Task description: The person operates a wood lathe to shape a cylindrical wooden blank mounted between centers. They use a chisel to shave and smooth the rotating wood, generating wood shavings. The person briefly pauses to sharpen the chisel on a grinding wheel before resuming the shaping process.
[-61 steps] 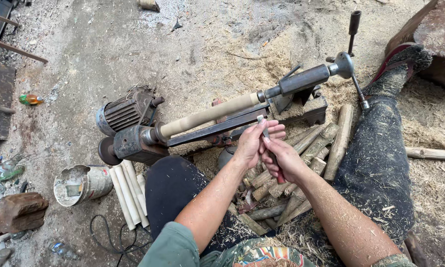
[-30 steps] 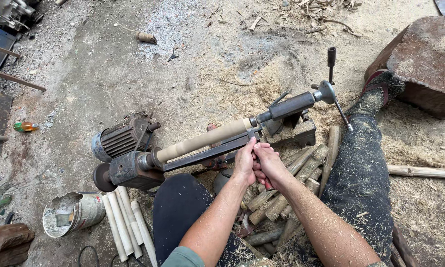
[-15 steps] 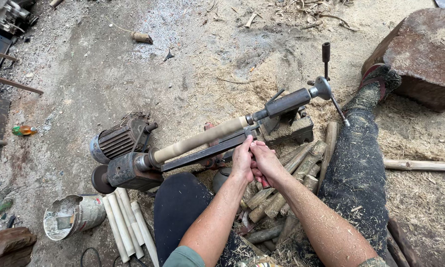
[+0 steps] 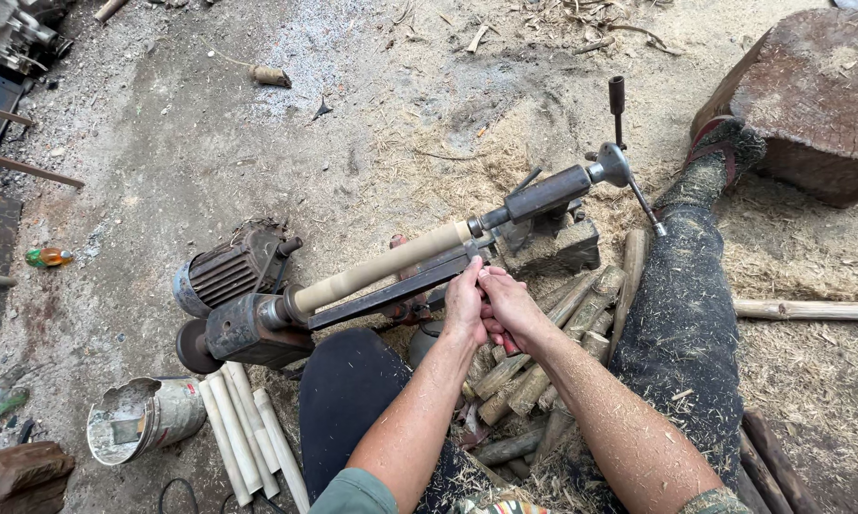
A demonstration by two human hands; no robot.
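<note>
Peeled sticks (image 4: 248,433): pale and smooth, side by side on the ground, just right of the bucket
Bucket (image 4: 143,419): a dented metal pail tipped on its side, mouth toward the camera; inside, a grey crust and a small flat piece that I cannot identify
Rough sticks (image 4: 543,357): bark-covered lengths heaped between the person's legs, under the forearms
Left hand (image 4: 465,305): closed, pressed against the right, thumb up at the tool rest
Right hand (image 4: 510,306): closed, touching the left; together they grip a thin tool, mostly hidden, its tip at the tool rest
Tool rest (image 4: 391,293): dark flat bar running just below the workpiece
Workpiece (image 4: 381,268): pale round wooden rod held in the lathe between the motor end and the tailstock (image 4: 548,195)
Motor (image 4: 224,276): grey, ribbed, behind the lathe's left end
Wood block (image 4: 810,95): large, reddish, far right beyond the outstretched foot
Ground (image 4: 258,143): dusty, strewn with shavings
</note>
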